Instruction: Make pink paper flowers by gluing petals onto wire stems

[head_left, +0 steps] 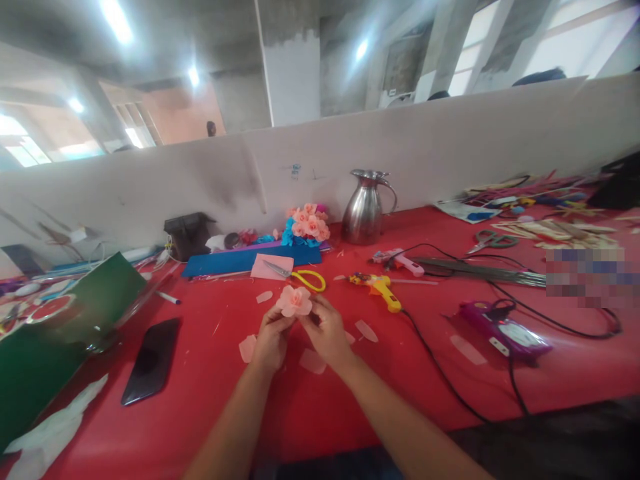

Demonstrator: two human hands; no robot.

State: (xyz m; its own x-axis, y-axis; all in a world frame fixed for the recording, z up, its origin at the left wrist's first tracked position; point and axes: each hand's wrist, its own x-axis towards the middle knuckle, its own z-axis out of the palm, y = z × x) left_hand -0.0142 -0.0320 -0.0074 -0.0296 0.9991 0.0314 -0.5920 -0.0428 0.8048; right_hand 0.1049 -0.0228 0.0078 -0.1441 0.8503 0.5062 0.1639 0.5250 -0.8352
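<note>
A pink paper flower (295, 302) is held up above the red table, between my two hands. My left hand (271, 337) pinches it from the left, and my right hand (327, 331) has its fingers closed at the flower's right edge. The underside of the flower is hidden. Around my hands lie loose pink petals, one petal (313, 361) below them and another petal (367, 331) to the right. Just beyond the flower are yellow-handled scissors (309, 280), their blades resting on a pink paper piece (265, 265).
A yellow glue gun (384, 292) and a pink glue gun (400, 261) lie to the right, with cords trailing past a purple power strip (505, 331). Finished flowers (307, 223) and a steel jug (364, 210) stand behind. A phone (151, 360) lies left, near green sheets (60, 360).
</note>
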